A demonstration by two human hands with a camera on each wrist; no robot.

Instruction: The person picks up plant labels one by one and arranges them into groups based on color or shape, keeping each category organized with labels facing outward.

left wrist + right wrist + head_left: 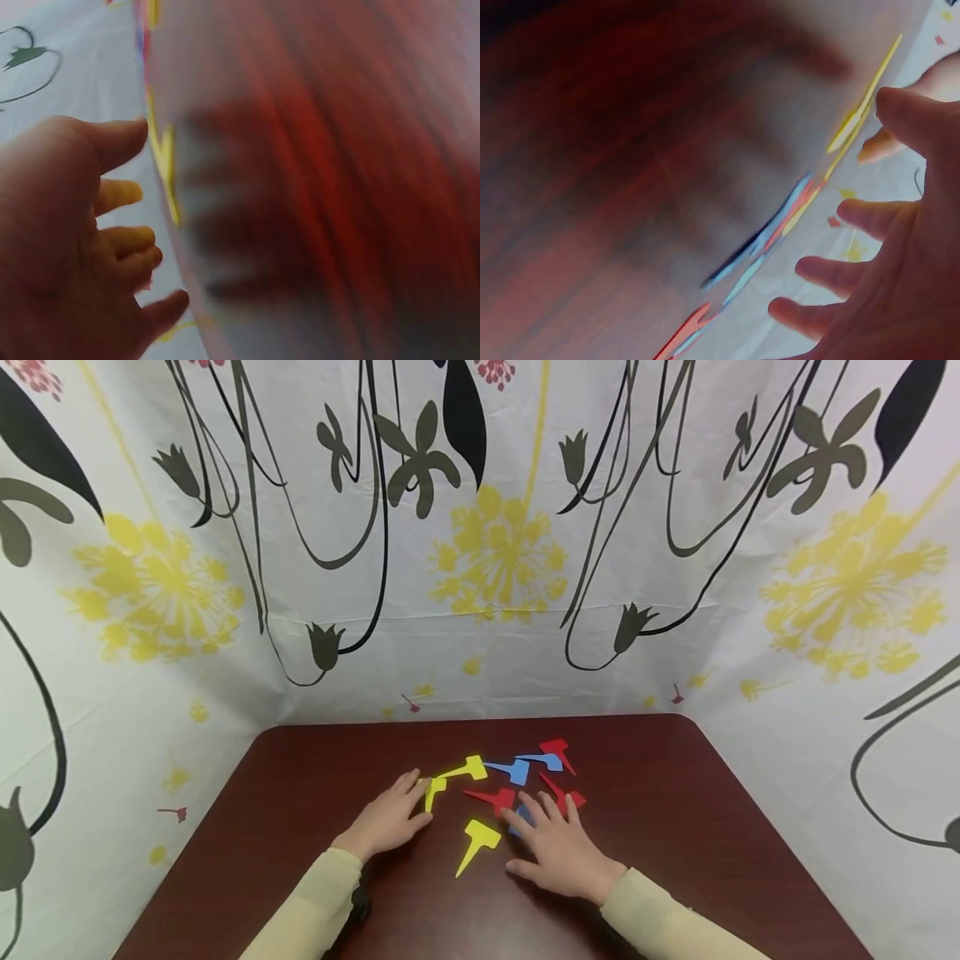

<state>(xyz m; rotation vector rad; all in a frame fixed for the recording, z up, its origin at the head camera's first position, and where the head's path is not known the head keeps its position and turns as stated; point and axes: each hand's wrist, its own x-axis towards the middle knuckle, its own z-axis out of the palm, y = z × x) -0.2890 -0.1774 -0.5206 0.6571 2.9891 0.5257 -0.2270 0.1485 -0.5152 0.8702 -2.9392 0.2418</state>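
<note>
T-shaped plastic plant labels lie scattered on the dark table: three yellow, three blue, three red. My left hand (390, 818) has its fingers extended at the left edge of the group, fingertips beside a small yellow label (435, 792). My right hand (562, 852) is spread over the right side, partly covering a blue label (521, 818). Close to its fingers are a red label (495, 799) and another red label (564, 795). Between the hands lies a yellow label (478, 842). In both wrist views the fingers stand above the tabletop and hold nothing.
Farther back are a yellow label (468, 767), a blue label (513, 771), another blue label (546, 761) and a red label (557, 750). The brown table (300, 777) meets a flower-printed cloth (480, 677) at its back and sides.
</note>
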